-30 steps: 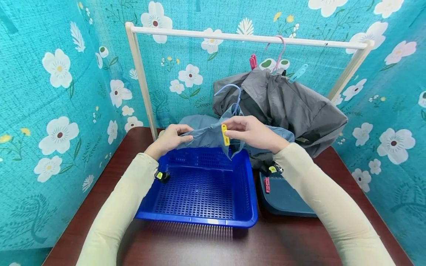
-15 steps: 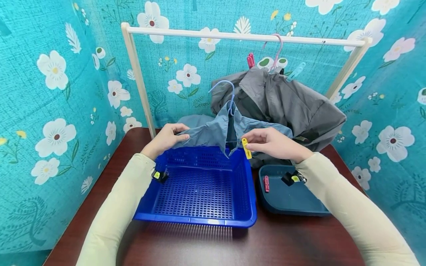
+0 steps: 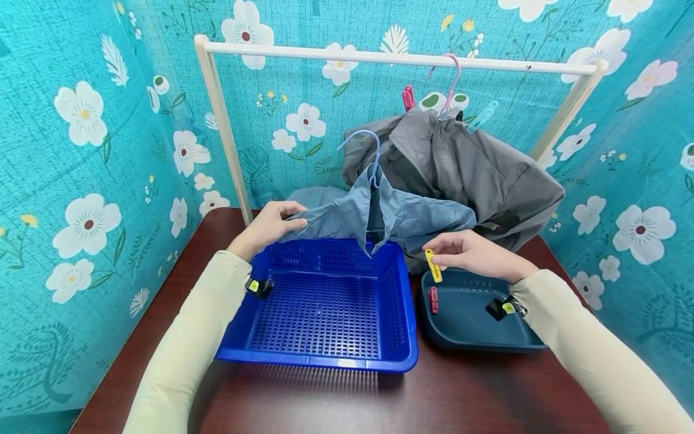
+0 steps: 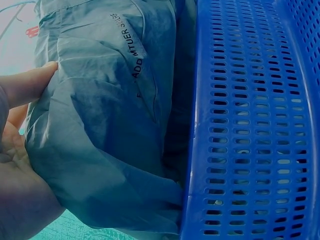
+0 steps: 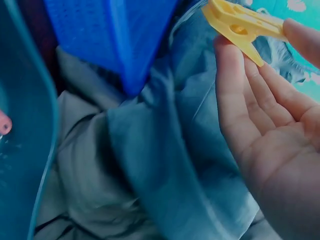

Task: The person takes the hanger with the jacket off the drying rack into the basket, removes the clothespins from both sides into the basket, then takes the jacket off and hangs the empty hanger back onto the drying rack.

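Note:
My left hand (image 3: 269, 226) pinches the shoulder of a blue-grey jacket (image 3: 347, 212) between thumb and fingers. In the left wrist view the jacket cloth (image 4: 100, 125) carries dark printed letters. A blue hanger (image 3: 376, 150) sticks up from the jacket's open collar. Between the thumb and fingers of my right hand (image 3: 477, 253) is a yellow clothespin (image 3: 434, 265), held over the left rim of a dark teal tray (image 3: 472, 343). The right wrist view shows the yellow clothespin (image 5: 245, 22) at the fingertips. In the tray lies a pink clothespin (image 3: 434, 300).
A blue perforated basket (image 3: 320, 360) stands in front of the jacket. Behind it, a grey jacket (image 3: 466, 157) hangs by a pink hanger (image 3: 454, 78) on a wooden rack (image 3: 325, 54). A red clothespin (image 3: 409, 97) and a light blue clothespin (image 3: 482, 116) sit at its collar.
My right hand has moved from the jacket's collar down and right to the tray, carrying the yellow clothespin. My left hand keeps its hold on the jacket, nearly in place.

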{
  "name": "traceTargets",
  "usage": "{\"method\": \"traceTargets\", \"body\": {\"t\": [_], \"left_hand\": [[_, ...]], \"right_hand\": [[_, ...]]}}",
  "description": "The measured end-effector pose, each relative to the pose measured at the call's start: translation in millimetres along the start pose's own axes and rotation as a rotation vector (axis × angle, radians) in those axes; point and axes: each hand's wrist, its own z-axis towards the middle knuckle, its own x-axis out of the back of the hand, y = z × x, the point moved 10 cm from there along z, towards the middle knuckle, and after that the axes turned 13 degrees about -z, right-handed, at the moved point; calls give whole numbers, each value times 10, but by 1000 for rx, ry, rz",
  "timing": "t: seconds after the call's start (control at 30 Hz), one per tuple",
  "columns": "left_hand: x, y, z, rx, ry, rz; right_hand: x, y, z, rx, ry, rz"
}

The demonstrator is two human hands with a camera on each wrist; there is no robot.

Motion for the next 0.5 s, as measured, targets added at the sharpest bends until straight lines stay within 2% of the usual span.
{"method": "traceTargets", "body": {"t": [0.27, 0.5], "left_hand": [[-6, 23, -12, 4, -1, -2], [4, 31, -4, -7, 2, 5]], "right_hand": [[-82, 365, -46, -68, -43, 35], [-195, 633, -86, -92, -108, 69]]}}
